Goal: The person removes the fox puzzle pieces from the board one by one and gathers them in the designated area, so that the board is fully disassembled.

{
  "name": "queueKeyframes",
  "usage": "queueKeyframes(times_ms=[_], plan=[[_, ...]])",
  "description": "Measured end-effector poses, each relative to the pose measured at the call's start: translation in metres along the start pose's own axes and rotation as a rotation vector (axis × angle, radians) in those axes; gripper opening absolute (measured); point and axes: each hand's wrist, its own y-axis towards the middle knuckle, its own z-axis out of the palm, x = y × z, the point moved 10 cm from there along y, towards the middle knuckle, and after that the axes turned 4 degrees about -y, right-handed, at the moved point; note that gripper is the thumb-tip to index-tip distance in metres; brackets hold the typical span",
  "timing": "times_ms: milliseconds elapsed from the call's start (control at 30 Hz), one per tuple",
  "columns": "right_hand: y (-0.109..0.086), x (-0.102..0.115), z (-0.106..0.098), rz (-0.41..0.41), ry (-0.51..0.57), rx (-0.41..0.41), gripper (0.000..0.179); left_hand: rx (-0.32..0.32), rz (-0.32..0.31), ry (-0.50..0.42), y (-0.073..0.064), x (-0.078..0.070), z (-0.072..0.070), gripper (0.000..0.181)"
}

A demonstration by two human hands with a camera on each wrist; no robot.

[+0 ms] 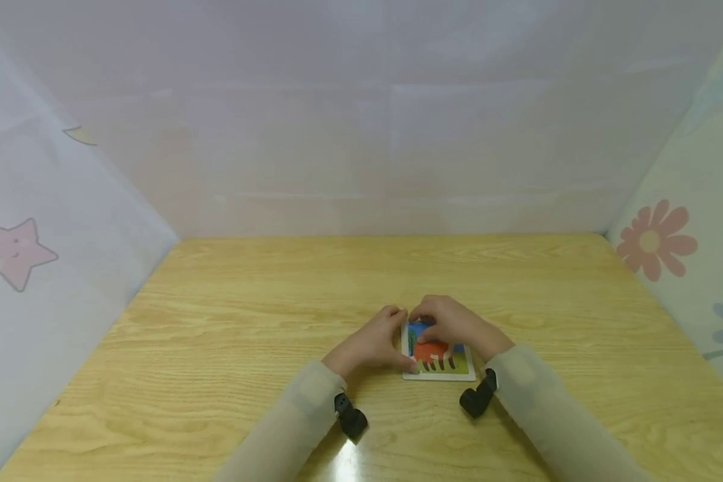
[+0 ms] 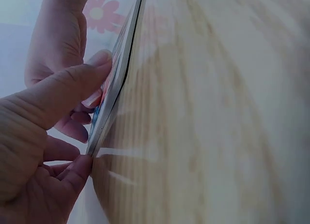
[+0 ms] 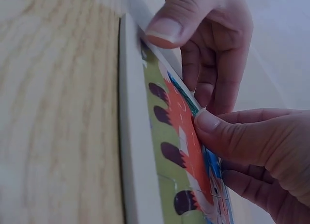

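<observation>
A jigsaw puzzle [image 1: 440,361] in a white frame lies on the wooden table, its picture an orange fox with dark feet on green under a blue sky. My left hand [image 1: 370,345] holds its left side, thumb over the near left corner and fingers at the far left corner. From the far side my right hand [image 1: 452,325] bends over the upper part of the picture. In the right wrist view that hand's thumb [image 3: 208,121] rests on the fox's back, with curled fingers along the blue far part. Both hands hide the puzzle's top left area.
The wooden table [image 1: 235,321] runs back to a pale cloth wall [image 1: 361,147]. Cloth with a pink star [image 1: 15,253] hangs on the left, and cloth with a red flower [image 1: 657,241] on the right. Black wrist cameras [image 1: 351,418] sit on both sleeves.
</observation>
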Motion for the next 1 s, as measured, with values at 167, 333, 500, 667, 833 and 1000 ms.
queueKeyframes(times_ms=[167,333,500,667,833,1000], plan=[[0.002,-0.002,0.002,0.009,0.016,0.042,0.032,0.015,-0.015,-0.005,-0.001,-0.002,0.003,0.104],[0.006,-0.004,0.003,-0.009,0.036,0.067,0.032,0.019,-0.014,0.011,-0.002,-0.002,0.005,0.106],[0.009,-0.007,0.002,-0.023,0.085,0.081,0.032,0.016,-0.010,0.022,-0.001,0.000,0.005,0.105],[0.011,-0.011,0.006,0.010,0.125,0.107,0.031,0.015,-0.024,-0.004,-0.002,0.001,0.005,0.106],[0.012,-0.016,0.010,0.081,0.194,0.130,0.030,0.004,-0.037,-0.022,-0.003,0.002,0.005,0.107],[0.011,-0.016,0.012,0.126,0.242,0.149,0.029,0.002,-0.047,-0.037,-0.005,0.002,0.005,0.108]])
